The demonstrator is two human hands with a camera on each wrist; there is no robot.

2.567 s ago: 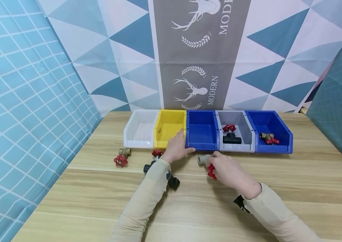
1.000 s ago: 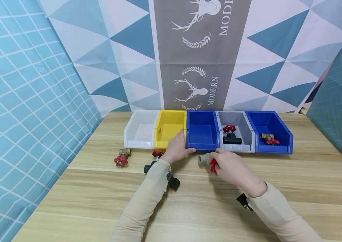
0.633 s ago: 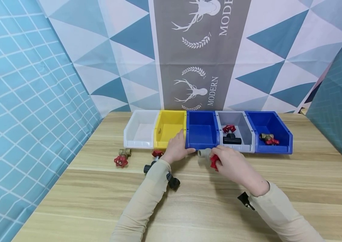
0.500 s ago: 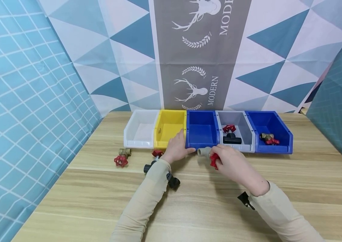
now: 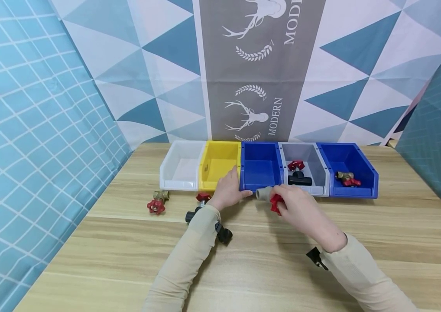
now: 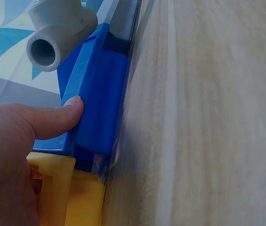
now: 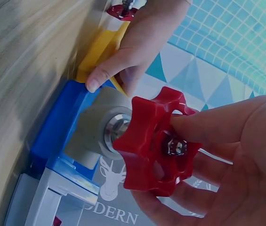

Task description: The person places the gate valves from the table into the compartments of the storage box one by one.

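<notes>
My right hand (image 5: 296,212) holds a grey stop valve by its red handwheel (image 7: 158,143), thumb on one side and fingers on the other. The valve's grey body (image 6: 62,28) is raised close by the front rim of the middle blue bin (image 5: 261,186). My left hand (image 5: 227,190) grips the front edge where the yellow bin (image 5: 220,186) meets that blue bin. Its thumb lies along the blue rim in the left wrist view, its fingers partly hidden behind the yellow wall.
A white bin (image 5: 179,185) stands at the row's left end. A black valve (image 5: 299,180) lies in the grey bin (image 5: 314,190), a brass valve (image 5: 347,178) in the right blue bin (image 5: 372,186). Another brass valve (image 5: 158,202) and a black valve (image 5: 190,216) rest on the table (image 5: 107,260).
My right hand has lifted the grey valve from near the tabletop and brought it toward the middle blue bin's front. My left hand has stayed in place.
</notes>
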